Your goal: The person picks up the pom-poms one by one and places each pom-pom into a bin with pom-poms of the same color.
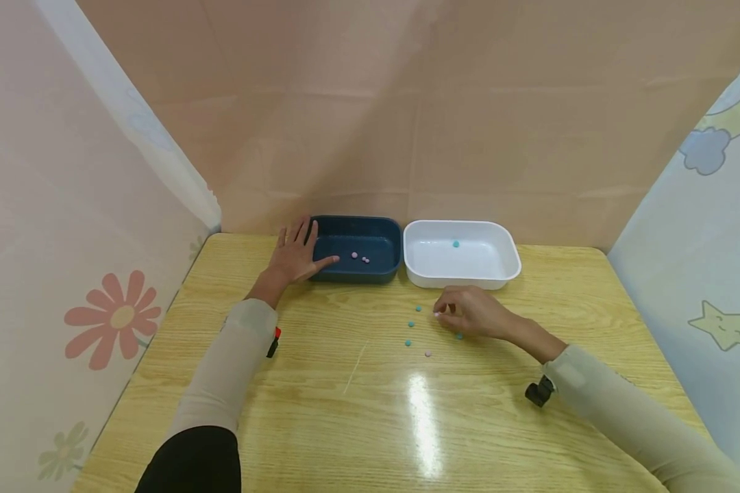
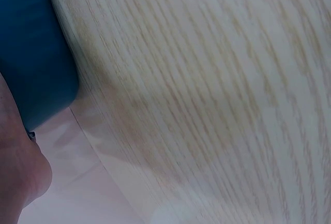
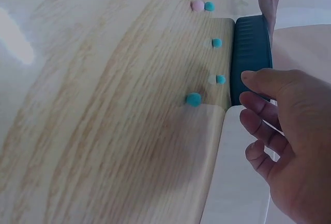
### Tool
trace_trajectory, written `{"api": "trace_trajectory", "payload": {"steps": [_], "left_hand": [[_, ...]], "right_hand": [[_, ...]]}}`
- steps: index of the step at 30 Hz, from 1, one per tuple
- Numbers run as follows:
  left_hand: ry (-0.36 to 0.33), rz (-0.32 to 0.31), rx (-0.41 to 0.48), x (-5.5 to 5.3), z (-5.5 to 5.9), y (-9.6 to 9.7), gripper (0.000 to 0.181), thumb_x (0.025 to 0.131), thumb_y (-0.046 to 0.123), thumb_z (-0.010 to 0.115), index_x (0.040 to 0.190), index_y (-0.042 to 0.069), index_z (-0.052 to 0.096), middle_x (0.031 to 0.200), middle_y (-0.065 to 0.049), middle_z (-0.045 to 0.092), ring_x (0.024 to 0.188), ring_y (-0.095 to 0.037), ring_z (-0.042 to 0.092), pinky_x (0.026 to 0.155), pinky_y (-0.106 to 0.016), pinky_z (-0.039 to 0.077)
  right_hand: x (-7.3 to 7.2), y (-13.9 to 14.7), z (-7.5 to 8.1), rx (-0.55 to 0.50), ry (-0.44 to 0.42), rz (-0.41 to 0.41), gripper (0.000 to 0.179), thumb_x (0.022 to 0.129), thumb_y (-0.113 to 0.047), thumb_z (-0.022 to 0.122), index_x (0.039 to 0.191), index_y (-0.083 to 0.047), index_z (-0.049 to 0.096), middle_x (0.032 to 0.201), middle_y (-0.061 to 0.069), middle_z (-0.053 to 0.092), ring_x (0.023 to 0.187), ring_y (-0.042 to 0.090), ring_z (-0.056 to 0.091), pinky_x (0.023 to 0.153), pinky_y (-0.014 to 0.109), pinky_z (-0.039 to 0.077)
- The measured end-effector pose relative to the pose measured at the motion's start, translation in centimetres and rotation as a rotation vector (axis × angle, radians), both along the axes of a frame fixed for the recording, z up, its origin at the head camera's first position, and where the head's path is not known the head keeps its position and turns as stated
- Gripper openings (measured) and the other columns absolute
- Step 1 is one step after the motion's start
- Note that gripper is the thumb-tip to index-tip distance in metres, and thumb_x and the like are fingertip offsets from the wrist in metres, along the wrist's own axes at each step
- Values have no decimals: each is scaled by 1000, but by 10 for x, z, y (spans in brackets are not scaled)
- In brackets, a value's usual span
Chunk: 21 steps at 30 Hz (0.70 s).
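My left hand (image 1: 296,260), fingers spread, rests on the left end of the dark blue tray (image 1: 358,279). Several small pink balls (image 1: 354,255) lie in that tray. Just in front of the white tray (image 1: 462,282), my right hand (image 1: 475,312) pinches a small pale pink ball (image 1: 436,315) between thumb and fingertips; the right wrist view does not show this ball. One teal ball (image 1: 456,244) sits inside the white tray. On the table near my right hand lie several teal balls (image 1: 410,324) and one pink ball (image 1: 428,354).
Both trays stand side by side at the back of the wooden table (image 1: 321,411), against a brown backdrop (image 1: 358,116). Patterned panels rise at left and right. A bright reflection shows on the tabletop. Small black cameras hang at both wrists.
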State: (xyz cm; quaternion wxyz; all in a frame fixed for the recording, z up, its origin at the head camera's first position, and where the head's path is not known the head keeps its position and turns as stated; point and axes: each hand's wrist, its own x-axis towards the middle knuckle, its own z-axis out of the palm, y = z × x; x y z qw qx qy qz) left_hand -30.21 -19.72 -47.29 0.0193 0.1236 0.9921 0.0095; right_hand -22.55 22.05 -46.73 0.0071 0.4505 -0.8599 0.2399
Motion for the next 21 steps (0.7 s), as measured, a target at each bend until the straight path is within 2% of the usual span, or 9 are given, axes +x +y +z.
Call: {"api": "trace_trajectory", "payload": {"steps": [15,21], "left_hand": [[12,3,-16,2,3,2,108,85,85,21,158,7,4,164,-15,-4,151,-33,-1,118,-58,1],[13,0,-7,2,2,1,109,85,85,21,158,7,2,164,-16,-5,151,-34,-1,118,-59,0]], "right_hand": [[-9,-11,13,-47,72,45,6,88,-15,74,93,-19,75,89,-15,67,72,-2,57,60,21,47],[-13,-15,22,-35,99,26,8,88,-17,73,91,-24,75,88,-16,66,72,1,56,60,22,46]]}}
